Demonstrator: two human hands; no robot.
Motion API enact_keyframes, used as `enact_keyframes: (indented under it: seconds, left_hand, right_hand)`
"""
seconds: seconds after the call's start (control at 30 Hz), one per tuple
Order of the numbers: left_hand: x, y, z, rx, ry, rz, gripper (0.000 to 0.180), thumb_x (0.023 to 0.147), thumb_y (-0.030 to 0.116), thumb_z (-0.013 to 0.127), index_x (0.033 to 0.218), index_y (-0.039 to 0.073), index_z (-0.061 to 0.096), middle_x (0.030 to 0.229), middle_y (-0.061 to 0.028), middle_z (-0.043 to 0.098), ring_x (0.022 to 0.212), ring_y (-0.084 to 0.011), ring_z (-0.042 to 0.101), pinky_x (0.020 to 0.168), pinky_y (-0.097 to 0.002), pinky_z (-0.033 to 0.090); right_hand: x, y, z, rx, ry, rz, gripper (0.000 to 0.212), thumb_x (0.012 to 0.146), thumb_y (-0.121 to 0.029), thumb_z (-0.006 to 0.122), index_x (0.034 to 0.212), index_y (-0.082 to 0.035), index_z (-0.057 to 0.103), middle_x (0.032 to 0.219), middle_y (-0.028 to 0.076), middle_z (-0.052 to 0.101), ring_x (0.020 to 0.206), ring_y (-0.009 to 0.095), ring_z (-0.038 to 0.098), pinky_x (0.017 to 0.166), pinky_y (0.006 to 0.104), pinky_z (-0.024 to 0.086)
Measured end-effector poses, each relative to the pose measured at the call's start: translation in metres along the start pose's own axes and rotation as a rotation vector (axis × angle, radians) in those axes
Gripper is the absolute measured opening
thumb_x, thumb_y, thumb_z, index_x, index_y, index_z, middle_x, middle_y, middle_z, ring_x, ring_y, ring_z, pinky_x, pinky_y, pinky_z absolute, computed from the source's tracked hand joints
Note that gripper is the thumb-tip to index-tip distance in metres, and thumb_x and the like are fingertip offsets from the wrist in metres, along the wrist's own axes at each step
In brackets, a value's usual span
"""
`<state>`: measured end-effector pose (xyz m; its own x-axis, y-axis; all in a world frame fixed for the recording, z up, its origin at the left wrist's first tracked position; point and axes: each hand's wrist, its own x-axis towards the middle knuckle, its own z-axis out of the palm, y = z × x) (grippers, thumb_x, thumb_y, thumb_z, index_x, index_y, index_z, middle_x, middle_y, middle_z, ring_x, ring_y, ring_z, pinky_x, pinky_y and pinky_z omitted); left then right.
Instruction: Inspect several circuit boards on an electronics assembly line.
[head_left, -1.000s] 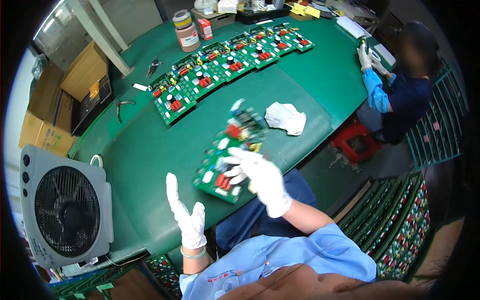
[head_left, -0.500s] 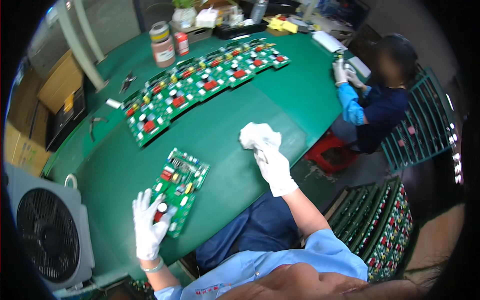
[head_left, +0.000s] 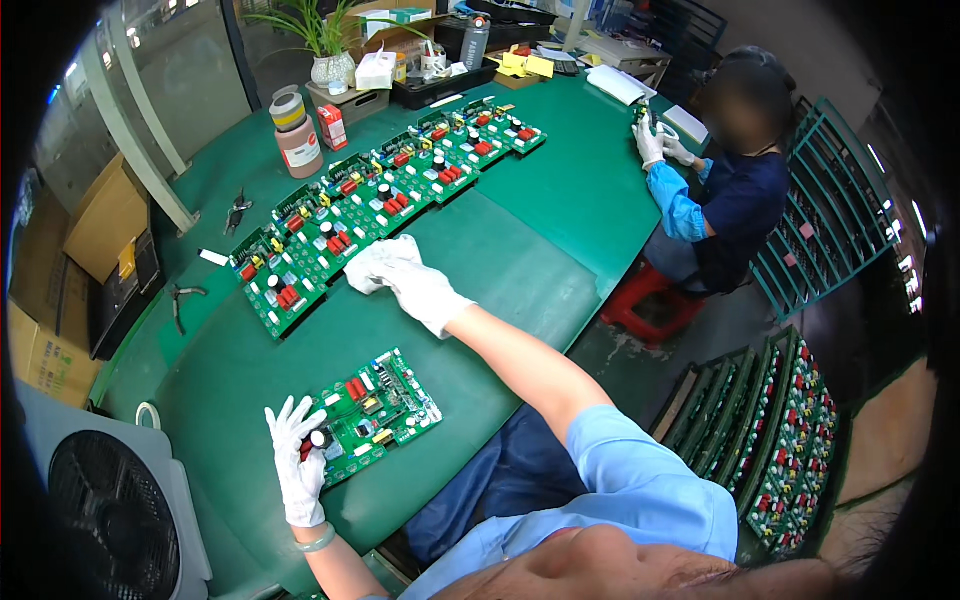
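Head view: the left white-gloved hand [head_left: 296,462] is laid over the left end of a green rectangular circuit board [head_left: 390,415] with red, white and black components, its fingers spread; whether the board is also pinched cannot be told. The board is set at lower centre of the frame, on a green-topped table [head_left: 220,390]. A crumpled white cloth [head_left: 375,263] is gripped by the right white-gloved hand [head_left: 428,297] near the middle, just beside the lower edge of a slanting row of similar green boards [head_left: 355,222]. By this row, the right hand is separated from a pink bottle [head_left: 300,150] and a small red-and-white box [head_left: 332,128] at upper left. The table's middle is crossed by the bare right forearm [head_left: 520,360].

Black-handled pliers [head_left: 180,305] are seen left of the row. The lower left corner is taken up by a grey box fan [head_left: 120,510], with open cardboard boxes [head_left: 108,225] above it. A leafy plant [head_left: 325,35] is placed at the top. At upper right, a small object is held by a co-worker [head_left: 745,205], seated on a red plastic stool [head_left: 650,305]. Boards are stacked upright in a rack [head_left: 790,450] at lower right.
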<state>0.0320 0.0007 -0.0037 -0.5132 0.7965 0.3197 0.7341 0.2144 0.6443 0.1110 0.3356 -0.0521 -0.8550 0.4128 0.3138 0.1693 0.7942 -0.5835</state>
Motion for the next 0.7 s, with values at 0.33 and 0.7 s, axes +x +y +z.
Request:
enact_keyframes:
  seconds: [0.33,0.7]
  left_hand:
    - [-0.008,-0.001,0.005,-0.174,0.109,0.000,0.047,0.071,-0.008,0.053,0.116,0.004,0.062,0.131,-0.0138,0.057,0.132,-0.0328,0.043,0.119,-0.0514,0.008]
    - [0.022,0.021,0.040,-0.167,-0.061,0.129,0.045,0.084,0.004,0.062,0.128,0.007,0.054,0.131,-0.0133,0.057,0.131,-0.0294,0.046,0.118,-0.0517,0.009]
  right_hand:
    - [-0.027,-0.066,-0.078,0.514,-0.144,0.489,0.040,0.096,-0.011,0.049,0.135,-0.006,0.048,0.121,0.014,0.062,0.114,0.024,0.060,0.095,0.0337,0.046]
    - [-0.150,-0.032,-0.060,0.027,-0.215,0.311,0.036,0.092,-0.019,0.062,0.125,-0.003,0.059,0.110,0.011,0.068,0.099,0.016,0.065,0.087,0.0287,0.051]
